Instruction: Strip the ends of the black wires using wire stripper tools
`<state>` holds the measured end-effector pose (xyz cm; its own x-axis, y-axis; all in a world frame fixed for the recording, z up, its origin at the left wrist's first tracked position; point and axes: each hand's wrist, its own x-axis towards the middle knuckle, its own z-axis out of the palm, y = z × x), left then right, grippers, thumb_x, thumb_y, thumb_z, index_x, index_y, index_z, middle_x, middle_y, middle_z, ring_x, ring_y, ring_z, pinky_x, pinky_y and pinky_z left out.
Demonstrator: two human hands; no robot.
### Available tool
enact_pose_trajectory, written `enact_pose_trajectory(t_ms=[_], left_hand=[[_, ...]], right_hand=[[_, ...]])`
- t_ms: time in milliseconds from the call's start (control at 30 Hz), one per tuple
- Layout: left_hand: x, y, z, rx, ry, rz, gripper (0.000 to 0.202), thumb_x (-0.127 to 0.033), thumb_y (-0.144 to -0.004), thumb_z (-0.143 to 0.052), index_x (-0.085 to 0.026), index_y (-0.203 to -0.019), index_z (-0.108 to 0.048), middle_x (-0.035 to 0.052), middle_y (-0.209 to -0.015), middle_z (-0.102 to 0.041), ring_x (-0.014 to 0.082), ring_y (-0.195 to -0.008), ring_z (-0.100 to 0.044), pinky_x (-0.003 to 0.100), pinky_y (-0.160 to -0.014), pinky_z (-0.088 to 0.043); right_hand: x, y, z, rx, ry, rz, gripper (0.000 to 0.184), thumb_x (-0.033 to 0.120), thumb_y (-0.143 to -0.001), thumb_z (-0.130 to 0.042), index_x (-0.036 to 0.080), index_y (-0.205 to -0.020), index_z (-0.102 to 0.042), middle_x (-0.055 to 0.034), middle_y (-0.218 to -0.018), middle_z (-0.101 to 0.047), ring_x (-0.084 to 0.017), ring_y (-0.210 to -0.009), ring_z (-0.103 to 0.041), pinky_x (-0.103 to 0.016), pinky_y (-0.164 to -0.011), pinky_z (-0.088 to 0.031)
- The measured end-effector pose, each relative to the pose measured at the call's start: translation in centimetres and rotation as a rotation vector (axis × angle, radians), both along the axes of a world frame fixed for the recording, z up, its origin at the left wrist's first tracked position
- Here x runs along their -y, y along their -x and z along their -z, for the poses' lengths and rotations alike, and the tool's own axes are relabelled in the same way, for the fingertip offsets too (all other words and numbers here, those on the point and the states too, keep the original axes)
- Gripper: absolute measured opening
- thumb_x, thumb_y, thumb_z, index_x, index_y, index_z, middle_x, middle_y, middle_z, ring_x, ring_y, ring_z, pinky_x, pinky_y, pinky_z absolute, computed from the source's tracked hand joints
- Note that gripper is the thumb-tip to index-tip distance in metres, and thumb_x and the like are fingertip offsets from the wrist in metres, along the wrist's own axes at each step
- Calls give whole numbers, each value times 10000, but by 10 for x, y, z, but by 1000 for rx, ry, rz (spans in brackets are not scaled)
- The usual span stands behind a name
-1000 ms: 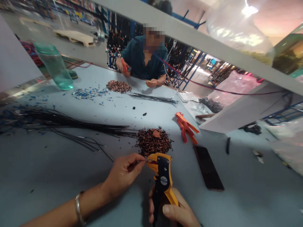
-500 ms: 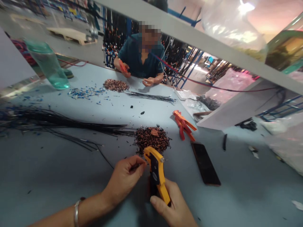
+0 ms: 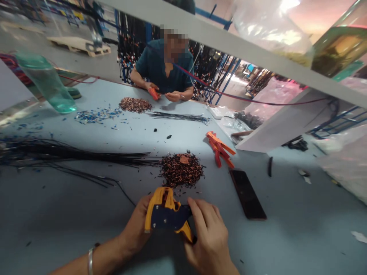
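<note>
My right hand (image 3: pixel 210 233) is wrapped round the handles of a yellow and dark blue wire stripper (image 3: pixel 168 218), its head turned to the left. Close against that head is my left hand (image 3: pixel 134 229), fingertips hidden behind the tool. A thin black wire (image 3: pixel 126 193) runs from the left into this closed hand; its end is out of sight. Just beyond the stripper lies a heap of short black and copper-coloured wire scraps (image 3: pixel 182 172). A long bundle of black wires (image 3: pixel 114 156) stretches leftward from the heap.
Right of the heap lie red-orange wire strippers (image 3: pixel 220 149) and a dark phone (image 3: pixel 248 194). Across the table, a person (image 3: pixel 163 68) holds a red tool (image 3: pixel 154 93). A greenish bottle (image 3: pixel 50 86) stands at the far left. A white beam (image 3: pixel 218 42) crosses above.
The stripper has swung from pointing away to lying sideways, its head by my left hand. My right hand has turned with it. The person opposite has brought both hands closer together.
</note>
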<state>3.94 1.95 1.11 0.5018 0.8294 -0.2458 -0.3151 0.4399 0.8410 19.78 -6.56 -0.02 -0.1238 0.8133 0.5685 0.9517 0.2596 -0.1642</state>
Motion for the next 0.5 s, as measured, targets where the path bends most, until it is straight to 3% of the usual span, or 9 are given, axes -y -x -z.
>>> enact_pose_trajectory(t_ms=[167,333,500], left_hand=[[-2,1,0,20,49,12,236,-339,-575,-875,-170,-693,-759,13,-655,-740,161,-614,-648,210,-586,-536],[-4,5,8,41,61,67,261,-390,-619,-854,-168,-714,-756,12,-656,-739,144,-599,-637,196,-582,-523],[-6,5,10,35,123,76,327,-415,-555,-898,-164,-711,-758,14,-659,-745,144,-598,-651,195,-587,-532]], right_hand=[[0,-4,0,43,-50,-14,487,175,-788,-520,25,-1252,-511,-201,-1030,-628,-327,-958,-586,-489,-787,-468],[0,-3,1,23,-50,-24,466,172,-796,-529,27,-1239,-522,-195,-1030,-623,-317,-962,-577,-481,-796,-467],[0,-2,-1,12,-51,-16,474,170,-778,-520,37,-1233,-526,-187,-1021,-627,-312,-949,-584,-480,-787,-475]])
